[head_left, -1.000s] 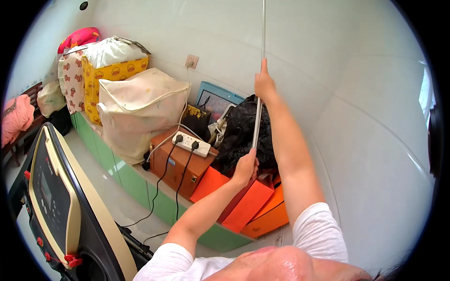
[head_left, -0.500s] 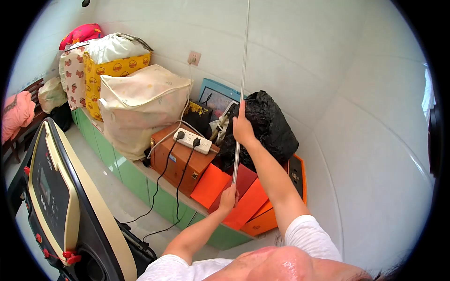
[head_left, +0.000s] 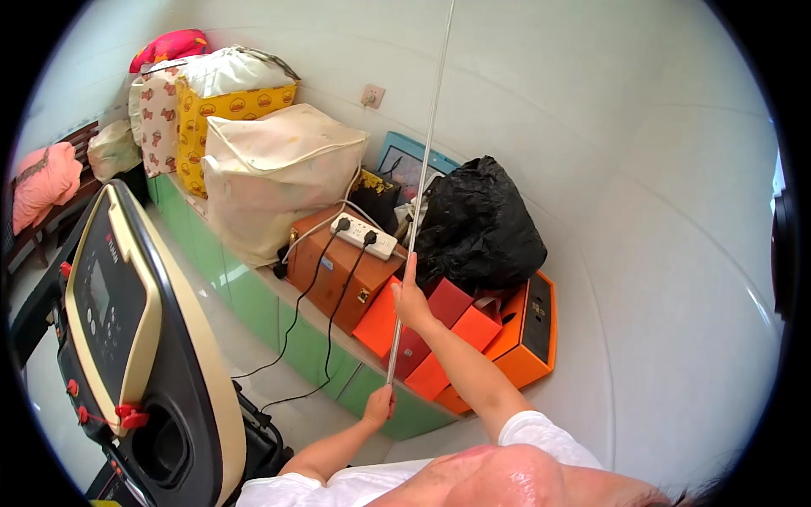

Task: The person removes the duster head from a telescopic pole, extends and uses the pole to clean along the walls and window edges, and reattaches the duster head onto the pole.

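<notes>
Right hand [head_left: 411, 304]: closed round pole [head_left: 395, 346], index finger extended. Left hand [head_left: 379, 406]: clenched at its lower end, below centre. Pole: running to top edge; raised, not set down. Outward: black bag [head_left: 483, 224], right of centre; power strip [head_left: 365, 238] on brown case [head_left: 338, 270].

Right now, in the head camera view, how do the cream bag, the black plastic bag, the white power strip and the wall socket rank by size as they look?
Largest to smallest, as they look:
1. Cream bag
2. Black plastic bag
3. White power strip
4. Wall socket
</notes>
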`<move>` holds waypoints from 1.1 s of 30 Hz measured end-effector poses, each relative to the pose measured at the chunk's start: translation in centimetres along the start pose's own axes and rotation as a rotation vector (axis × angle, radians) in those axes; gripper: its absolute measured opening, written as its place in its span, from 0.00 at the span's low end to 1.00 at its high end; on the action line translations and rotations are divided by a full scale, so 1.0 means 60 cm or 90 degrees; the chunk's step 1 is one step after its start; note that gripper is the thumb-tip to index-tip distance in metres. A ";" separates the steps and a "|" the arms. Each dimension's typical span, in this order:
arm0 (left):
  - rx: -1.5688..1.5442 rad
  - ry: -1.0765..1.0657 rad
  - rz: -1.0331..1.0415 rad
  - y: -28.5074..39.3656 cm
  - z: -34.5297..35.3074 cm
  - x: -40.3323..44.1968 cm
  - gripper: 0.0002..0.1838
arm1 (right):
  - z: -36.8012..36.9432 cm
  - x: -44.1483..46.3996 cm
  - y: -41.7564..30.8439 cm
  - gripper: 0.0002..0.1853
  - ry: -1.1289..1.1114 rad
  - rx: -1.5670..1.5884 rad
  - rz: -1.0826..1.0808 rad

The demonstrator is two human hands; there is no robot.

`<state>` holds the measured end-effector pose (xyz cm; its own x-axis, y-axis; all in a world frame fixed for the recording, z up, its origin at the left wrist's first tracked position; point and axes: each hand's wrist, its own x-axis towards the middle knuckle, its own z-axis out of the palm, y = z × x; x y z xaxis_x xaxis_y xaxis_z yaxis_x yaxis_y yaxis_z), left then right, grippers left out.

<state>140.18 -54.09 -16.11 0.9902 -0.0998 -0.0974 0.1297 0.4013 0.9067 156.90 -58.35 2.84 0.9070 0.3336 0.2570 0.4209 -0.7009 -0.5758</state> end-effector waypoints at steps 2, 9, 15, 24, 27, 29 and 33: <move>0.011 0.040 -0.039 -0.007 -0.017 -0.022 0.23 | 0.022 -0.014 -0.013 0.41 -0.002 0.028 -0.008; 0.097 0.059 -0.029 -0.049 -0.104 -0.126 0.22 | 0.105 -0.115 -0.061 0.42 -0.013 0.122 -0.035; 0.126 0.019 -0.025 -0.089 -0.184 -0.208 0.19 | 0.144 -0.210 -0.125 0.40 -0.045 0.324 0.019; 0.276 -0.035 -0.030 -0.053 -0.247 -0.344 0.18 | 0.142 -0.309 -0.211 0.11 -0.071 0.652 0.132; 0.371 0.024 -0.017 -0.012 -0.251 -0.387 0.19 | 0.129 -0.332 -0.221 0.13 -0.093 0.621 0.056; 0.422 0.084 0.059 -0.020 -0.261 -0.403 0.19 | 0.110 -0.341 -0.251 0.16 -0.043 0.695 0.071; 0.446 0.145 0.000 -0.005 -0.274 -0.470 0.19 | 0.054 -0.332 -0.303 0.21 -0.033 0.898 -0.049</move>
<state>113.04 -36.42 -20.40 0.9862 0.1228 -0.1109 0.1419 -0.2828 0.9486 131.15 -50.23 5.68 0.8682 0.3859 0.3121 0.0748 0.5198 -0.8510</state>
